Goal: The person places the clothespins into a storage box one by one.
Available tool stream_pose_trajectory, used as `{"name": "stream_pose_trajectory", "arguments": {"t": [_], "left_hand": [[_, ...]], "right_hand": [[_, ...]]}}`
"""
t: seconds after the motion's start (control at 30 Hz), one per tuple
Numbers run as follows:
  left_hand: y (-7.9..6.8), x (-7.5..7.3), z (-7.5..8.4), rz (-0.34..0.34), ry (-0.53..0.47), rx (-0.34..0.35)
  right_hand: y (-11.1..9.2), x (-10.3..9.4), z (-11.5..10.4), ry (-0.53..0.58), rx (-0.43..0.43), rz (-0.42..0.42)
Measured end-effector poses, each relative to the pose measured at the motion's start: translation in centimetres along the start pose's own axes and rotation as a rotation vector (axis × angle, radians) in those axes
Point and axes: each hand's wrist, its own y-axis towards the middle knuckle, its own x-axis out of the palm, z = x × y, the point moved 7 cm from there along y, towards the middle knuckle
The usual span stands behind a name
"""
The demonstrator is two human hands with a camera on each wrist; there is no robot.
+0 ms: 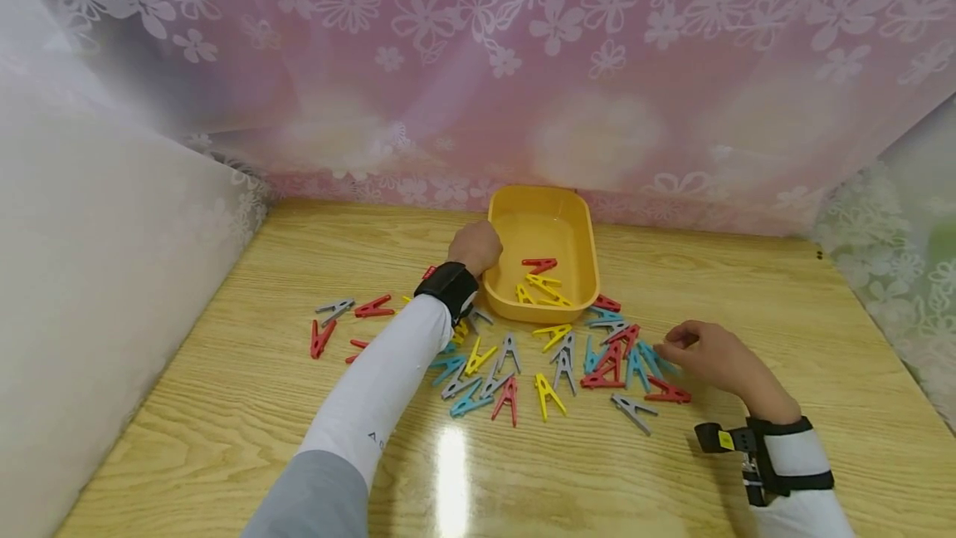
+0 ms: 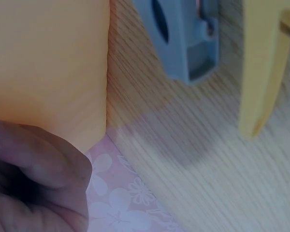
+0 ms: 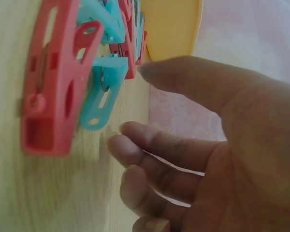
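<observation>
My left hand (image 1: 475,247) is at the left rim of a yellow plastic basket (image 1: 590,260), its fingers curled against the side; the fingertips are hidden in the head view. Inside the basket lie a red clothespin (image 1: 539,265) and several yellow clothespins (image 1: 543,281). To the right of the pile, my right hand (image 1: 709,353) hovers low beside teal clothespins (image 1: 648,362). In the right wrist view its thumb and fingers are apart and loosely bent, with nothing between them; a red clothespin (image 3: 50,82) and a teal clothespin (image 3: 104,92) lie close by.
Red, yellow, teal and grey clothespins, such as this grey one (image 1: 633,412), are scattered over the wooden table (image 1: 560,480) in front of the basket. More lie left of my left forearm. A pink flowered cloth (image 1: 418,106) hangs behind the basket.
</observation>
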Motion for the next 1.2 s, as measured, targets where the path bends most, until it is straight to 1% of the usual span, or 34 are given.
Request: {"name": "stream_pose_trajectory", "arguments": {"t": [0.27, 0.5, 0.63, 0.7, 0.9, 1.0, 1.13, 1.2], "left_hand": [[0.0, -0.1, -0.2, 0.004, 0.003, -0.006], [0.1, -0.1, -0.4, 0.002, -0.003, -0.021], [0.1, -0.1, -0.4, 0.002, -0.009, -0.028], [0.1, -0.1, -0.4, -0.001, -0.007, -0.031], [-0.1, -0.2, -0.3, 0.0, -0.026, -0.034], [-0.1, -0.2, -0.1, 0.0, -0.021, -0.035], [-0.1, -0.1, -0.1, 0.001, -0.007, -0.043], [0.0, 0.0, -0.1, 0.001, -0.007, -0.044]], "right_hand": [[-0.7, 0.7, 0.4, 0.006, 0.015, -0.016], [-1.0, 1.2, 0.3, 0.016, 0.05, -0.042], [-1.2, 1.4, 0.2, 0.018, 0.057, -0.02], [-1.2, 1.4, 0.0, 0.0, 0.065, -0.005], [-1.4, 1.3, 0.0, -0.106, 0.125, 0.021], [-1.4, 1.2, 0.0, -0.137, 0.12, 0.037], [-1.5, 1.3, -0.1, -0.142, 0.107, 0.041], [-1.6, 1.3, -0.1, -0.133, 0.113, 0.034]]}}
